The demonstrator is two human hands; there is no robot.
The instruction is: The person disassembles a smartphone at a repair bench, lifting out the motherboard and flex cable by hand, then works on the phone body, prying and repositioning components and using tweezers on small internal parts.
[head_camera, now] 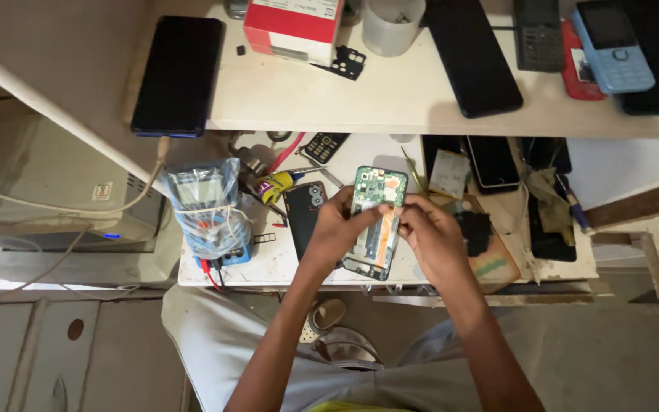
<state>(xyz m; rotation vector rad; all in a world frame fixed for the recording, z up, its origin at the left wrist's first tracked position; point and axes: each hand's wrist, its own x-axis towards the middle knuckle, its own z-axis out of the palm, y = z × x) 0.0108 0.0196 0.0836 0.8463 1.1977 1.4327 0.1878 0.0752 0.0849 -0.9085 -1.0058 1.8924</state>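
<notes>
Hands meet over the lower work shelf (284, 263), and between them we hold an opened smartphone (376, 221), its back cover off, so that the green circuit board at its top end and the orange strip down its middle lie bare. The phone is tilted a little, its top end pointing away from us, and it is raised just above the shelf. Our left hand (337, 229) grips its left edge, the fingers curled around the frame with the fingertips laid across the middle of the phone. Our right hand (432, 233) closes on the right edge, thumb and forefinger pinched near the upper part of the frame; whether they pinch a small tool or part as well, we cannot tell.

Just left of the phone, a dark back cover (304, 216) with camera holes lies flat on the shelf. Further left stands a blue multimeter (206, 210) wrapped in clear plastic, with red and black leads beneath it. A yellow glue tube (278, 185) lies near it. On the upper shelf (322, 103) rest a black phone (179, 75), a red and white box (294, 27) and a light-blue keypad phone (612, 44).
</notes>
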